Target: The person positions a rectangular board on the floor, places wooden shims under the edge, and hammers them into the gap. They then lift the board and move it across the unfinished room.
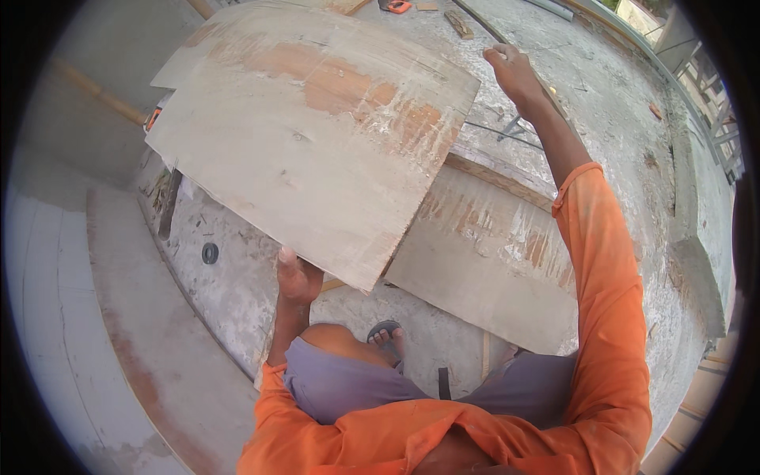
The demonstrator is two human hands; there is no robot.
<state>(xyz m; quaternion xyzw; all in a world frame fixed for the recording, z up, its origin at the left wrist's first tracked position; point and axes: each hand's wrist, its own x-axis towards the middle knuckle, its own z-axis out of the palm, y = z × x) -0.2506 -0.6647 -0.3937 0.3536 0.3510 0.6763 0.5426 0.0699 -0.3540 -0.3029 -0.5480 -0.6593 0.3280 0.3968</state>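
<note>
In the head view, a large, mortar-stained plywood sheet slants across the upper left and centre of the frame. At its lower edge, the left hand clamps it, thumb on top and the other fingers hidden beneath. The right hand, upper right of centre, is off the sheet with its fingers curled together; whether they grip the long thin bar beside them I cannot tell. A second plywood panel lies right of centre, and a dark ring sits on the concrete floor at centre left.
</note>
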